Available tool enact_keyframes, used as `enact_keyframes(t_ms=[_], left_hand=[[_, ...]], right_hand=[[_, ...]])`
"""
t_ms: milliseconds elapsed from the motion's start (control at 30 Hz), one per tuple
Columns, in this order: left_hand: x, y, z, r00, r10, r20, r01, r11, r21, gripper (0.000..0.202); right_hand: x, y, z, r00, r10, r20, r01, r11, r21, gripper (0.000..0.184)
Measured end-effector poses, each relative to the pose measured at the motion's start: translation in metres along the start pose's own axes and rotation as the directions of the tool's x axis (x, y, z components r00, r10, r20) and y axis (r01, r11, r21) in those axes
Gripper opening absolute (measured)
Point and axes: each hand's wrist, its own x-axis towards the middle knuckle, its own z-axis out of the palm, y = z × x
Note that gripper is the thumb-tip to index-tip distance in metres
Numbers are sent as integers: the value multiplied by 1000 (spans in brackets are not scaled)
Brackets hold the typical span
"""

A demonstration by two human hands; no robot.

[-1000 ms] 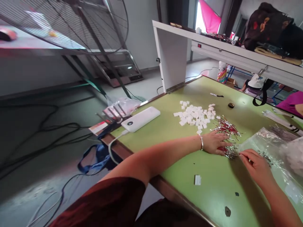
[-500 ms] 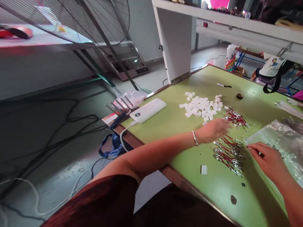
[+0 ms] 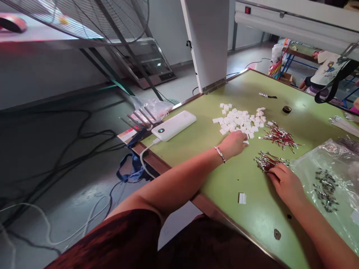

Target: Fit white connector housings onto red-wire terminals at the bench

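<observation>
Small white plastic blocks (image 3: 238, 120) lie in a loose, spread heap, turned every way. Beside it, a tangled bunch of red wires (image 3: 280, 136) with silvery metal ends fans out; nearer the camera, a second red-wire bunch (image 3: 265, 160) lies more closely gathered

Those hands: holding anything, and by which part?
I can't tell: the left hand is at a white piece, the right hand at nearer red wires; any grip is hidden.
</observation>
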Motion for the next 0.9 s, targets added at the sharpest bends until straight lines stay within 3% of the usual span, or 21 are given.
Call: enact_keyframes(t_ms=[100,267,333,367,400,467,500,533,567,633,767,833,900], left_hand=[[1,2,4,1000,29,6,-29,1000,4,17],[-6,4,-6,1000,16,-14,-17,999,-31,25],[-14,9,-19,995,96,-13,-97,989,-109,25],[-20,14,-25,976,216,38,-207,963,-176,21],[-26,19,-31,911,388,137,-343,900,-271,18],[-40,31,-36,638,688,346,-519,716,-467,23],[-46,36,-35,528,741,415,-541,670,-508,27],[-52,41,-33,476,743,470,-547,669,-503,27],[-58,43,-28,461,725,511,-553,685,-474,23],[-66,45,-18,474,702,532,-557,707,-436,15],[-73,37,0,555,735,390,-566,677,-470,9],[-71,35,5,622,709,332,-546,696,-466,7],[-64,37,5,744,609,275,-454,762,-461,5]], right_hand=[[13,9,-5,997,66,-27,-63,995,76,23],[11,-3,-20,982,162,-95,-145,976,165,21],[6,-8,-30,966,235,-112,-203,949,242,21],[3,-10,-34,951,288,-112,-246,925,290,21],[0,-10,-39,933,346,-101,-294,893,341,21],[-6,-9,-45,897,441,-38,-379,809,450,24],[-8,-8,-46,884,468,9,-408,761,505,25],[-9,-7,-47,872,487,56,-432,710,556,27],[-11,-7,-47,862,497,102,-453,663,596,28],[-12,-7,-44,844,507,174,-491,600,632,29],[-13,-9,-36,831,503,239,-533,595,601,27],[-13,-10,-32,852,485,199,-500,636,589,26],[-14,-12,-30,875,468,127,-454,700,551,24]])
